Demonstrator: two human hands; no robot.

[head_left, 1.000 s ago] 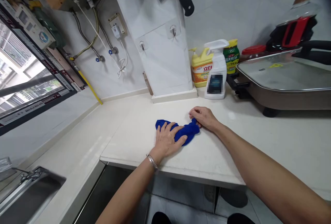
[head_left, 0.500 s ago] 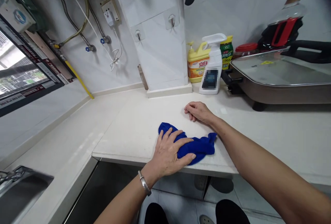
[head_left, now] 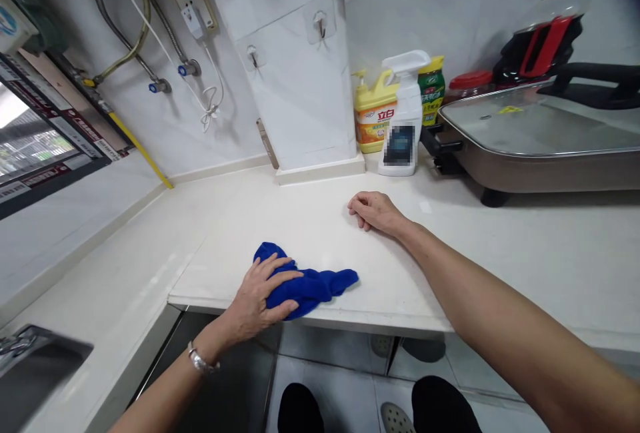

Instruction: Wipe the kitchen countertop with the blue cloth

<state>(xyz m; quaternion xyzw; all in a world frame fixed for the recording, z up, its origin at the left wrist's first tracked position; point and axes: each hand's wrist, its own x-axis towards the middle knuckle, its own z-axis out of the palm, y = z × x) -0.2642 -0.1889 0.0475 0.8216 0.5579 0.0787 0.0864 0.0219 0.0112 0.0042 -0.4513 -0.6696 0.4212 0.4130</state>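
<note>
A blue cloth (head_left: 313, 290) lies bunched on the white countertop (head_left: 225, 220) near its front edge. My left hand (head_left: 263, 293) presses on the cloth's left part from above, its fingers stretched out and apart; a silver bracelet circles that wrist. The cloth's loose end trails off to the right. Farther back, my right hand (head_left: 375, 211) rests on the counter, its fingers loosely curled in with nothing visible in them. It is apart from the cloth and nearest to a white spray bottle (head_left: 407, 103).
Behind the spray bottle stand a yellow detergent bottle (head_left: 370, 113) and a green container (head_left: 431, 90). A lidded electric pan (head_left: 545, 170) fills the back right. A tiled pillar (head_left: 305, 106) juts out at the back. The sink (head_left: 45, 360) is at lower left.
My left hand has slid to the left along the counter's front, carrying the blue cloth with it. The right hand stays in about the same place, and the view has shifted slightly.
</note>
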